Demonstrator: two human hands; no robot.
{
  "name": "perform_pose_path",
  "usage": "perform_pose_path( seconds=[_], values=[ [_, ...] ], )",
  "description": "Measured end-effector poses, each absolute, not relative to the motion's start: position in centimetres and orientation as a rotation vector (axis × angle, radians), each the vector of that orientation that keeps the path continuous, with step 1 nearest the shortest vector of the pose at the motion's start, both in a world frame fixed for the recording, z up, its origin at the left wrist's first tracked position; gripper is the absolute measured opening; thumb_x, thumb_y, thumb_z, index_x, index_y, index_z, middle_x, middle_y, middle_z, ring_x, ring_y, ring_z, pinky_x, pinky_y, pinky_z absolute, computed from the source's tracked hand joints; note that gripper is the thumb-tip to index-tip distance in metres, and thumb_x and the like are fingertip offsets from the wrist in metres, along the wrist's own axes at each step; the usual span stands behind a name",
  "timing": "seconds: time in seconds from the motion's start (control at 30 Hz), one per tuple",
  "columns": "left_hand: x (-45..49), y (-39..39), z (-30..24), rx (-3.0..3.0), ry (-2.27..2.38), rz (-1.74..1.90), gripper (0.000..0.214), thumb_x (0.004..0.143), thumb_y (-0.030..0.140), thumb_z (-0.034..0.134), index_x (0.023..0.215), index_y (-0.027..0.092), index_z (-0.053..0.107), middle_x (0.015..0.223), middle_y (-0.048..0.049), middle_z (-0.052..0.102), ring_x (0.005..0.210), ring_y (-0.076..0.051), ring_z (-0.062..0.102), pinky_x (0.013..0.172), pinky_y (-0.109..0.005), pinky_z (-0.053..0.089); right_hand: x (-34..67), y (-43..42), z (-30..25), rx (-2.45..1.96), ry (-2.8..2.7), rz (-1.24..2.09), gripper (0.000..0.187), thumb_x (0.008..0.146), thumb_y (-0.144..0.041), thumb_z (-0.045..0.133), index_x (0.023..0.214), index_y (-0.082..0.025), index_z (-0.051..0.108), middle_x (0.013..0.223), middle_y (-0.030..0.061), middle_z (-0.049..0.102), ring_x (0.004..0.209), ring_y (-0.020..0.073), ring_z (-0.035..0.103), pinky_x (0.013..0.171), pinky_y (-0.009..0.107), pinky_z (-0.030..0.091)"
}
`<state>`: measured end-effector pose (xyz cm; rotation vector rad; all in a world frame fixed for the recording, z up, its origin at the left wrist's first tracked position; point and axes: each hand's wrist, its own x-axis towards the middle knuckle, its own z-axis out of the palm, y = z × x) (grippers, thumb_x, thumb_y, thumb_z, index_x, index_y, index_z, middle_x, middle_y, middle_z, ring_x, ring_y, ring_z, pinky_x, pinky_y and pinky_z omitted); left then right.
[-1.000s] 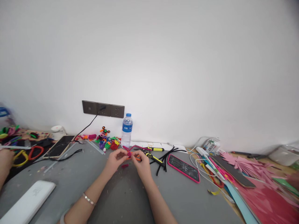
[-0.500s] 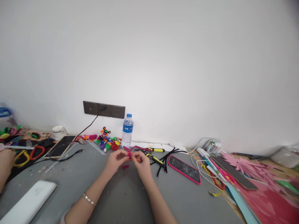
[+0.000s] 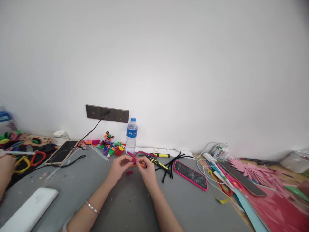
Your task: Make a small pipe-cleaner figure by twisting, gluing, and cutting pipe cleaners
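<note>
Between my fingertips is a magenta pipe cleaner (image 3: 134,159), bent and twisted, with its free ends sticking up and to the right. My left hand (image 3: 120,166) pinches it from the left side. From the right, my right hand (image 3: 146,167) pinches the same piece. Orange pipe cleaner (image 3: 143,166) shows around the fingers; how it joins the magenta one is hidden. A short magenta scrap (image 3: 129,173) lies on the table just below. Pliers with yellow and black handles (image 3: 162,166) rest behind my right hand, beside several black pipe cleaners (image 3: 166,174).
A water bottle (image 3: 131,135) stands behind my hands, near small pipe cleaner figures (image 3: 113,146). To the right lie a pink-cased phone (image 3: 190,175) and pink paper (image 3: 256,174). At left are a white box-like object (image 3: 30,209), scissors (image 3: 38,158) and another person's hand (image 3: 6,170).
Hardly anything differs. Both my hands stay in place, pinching the magenta pipe cleaner. The other person's hand at the left edge has shifted very slightly.
</note>
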<state>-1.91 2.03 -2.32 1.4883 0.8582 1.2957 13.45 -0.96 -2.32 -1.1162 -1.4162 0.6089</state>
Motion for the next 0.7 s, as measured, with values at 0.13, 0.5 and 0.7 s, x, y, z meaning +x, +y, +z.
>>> perform_pose_path(
  seconds=[0.13, 0.5, 0.7],
  values=[
    [-1.94, 2.07, -2.30, 1.502, 0.853, 1.298, 0.015, 0.067, 0.029, 0.074, 0.071, 0.017, 0.065, 0.076, -0.0039, 0.071, 0.076, -0.021, 0.068, 0.073, -0.033, 0.057, 13.46, -0.91, -2.42, -1.126, -1.409, 0.625, 0.010, 0.078, -0.026, 0.057, 0.071, -0.019, 0.061, 0.069, 0.0017, 0.063, 0.069, 0.0177, 0.059, 0.061, 0.026, 0.046],
    [-1.86, 2.17, -2.38, 1.468, 0.821, 1.296, 0.014, 0.065, 0.025, 0.075, 0.070, 0.016, 0.066, 0.074, -0.0032, 0.070, 0.072, -0.018, 0.067, 0.071, -0.030, 0.056, 13.60, -0.74, -2.81, -1.114, -1.421, 0.639, 0.010, 0.078, -0.025, 0.056, 0.073, -0.019, 0.061, 0.073, 0.0030, 0.065, 0.070, 0.0180, 0.059, 0.061, 0.026, 0.045],
    [-1.84, 2.19, -2.60, 1.437, 0.830, 1.275, 0.016, 0.065, 0.027, 0.075, 0.071, 0.016, 0.065, 0.075, -0.0029, 0.070, 0.074, -0.019, 0.067, 0.073, -0.031, 0.056, 13.58, -0.83, -2.55, -1.123, -1.420, 0.632, 0.010, 0.077, -0.025, 0.057, 0.072, -0.018, 0.062, 0.072, 0.0026, 0.066, 0.068, 0.0171, 0.059, 0.062, 0.026, 0.045]
  ],
)
